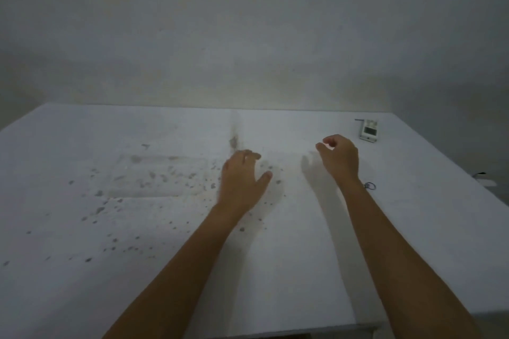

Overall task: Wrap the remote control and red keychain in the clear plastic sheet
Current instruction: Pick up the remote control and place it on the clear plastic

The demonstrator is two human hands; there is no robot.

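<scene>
A clear plastic sheet [162,176] lies flat on the white table [303,242], left of centre, and shows only as a faint rectangle. My left hand [242,173] hovers at the sheet's right edge, fingers spread and holding nothing. My right hand [340,158] is further right with loosely curled fingers that are apart and hold nothing. A small white remote control [369,131] with a display rests near the far right corner, beyond my right hand. A thin metal ring, probably the keychain [370,186], peeks out beside my right wrist; no red part shows.
Dark specks and stains [124,201] are scattered over the table's left half and around the sheet. A small white and dark object [482,177] sits at the table's right edge. A bare wall [248,36] stands behind the table.
</scene>
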